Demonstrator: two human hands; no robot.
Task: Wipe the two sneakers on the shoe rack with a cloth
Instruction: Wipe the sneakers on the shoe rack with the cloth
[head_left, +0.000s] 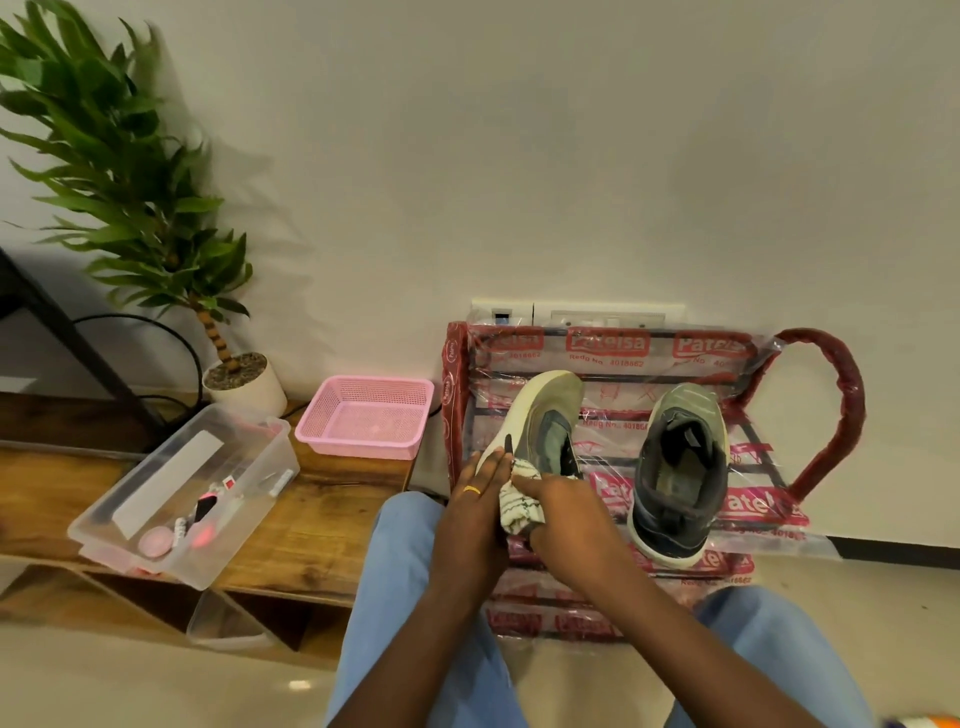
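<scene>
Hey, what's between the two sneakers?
Only the plastic-wrapped bars of the shoe rack lie between the tilted sneaker and the other sneaker, shown in the head view.

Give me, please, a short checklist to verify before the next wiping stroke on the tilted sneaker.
1. Cloth held firmly: the right hand grips it, bunched. Ok.
2. Cloth in contact with the tilted sneaker: it touches near the shoe's opening. Ok.
3. Sneaker steadied: the left hand rests straight fingers against its side. Ok.
4. Sneaker lying flat on the shoe rack: it is tipped on its side, sole edge showing. Not ok.
5. Upright sneaker out of the way: it stands apart from both hands. Ok.
6. Upright sneaker clean: cannot tell.
</scene>
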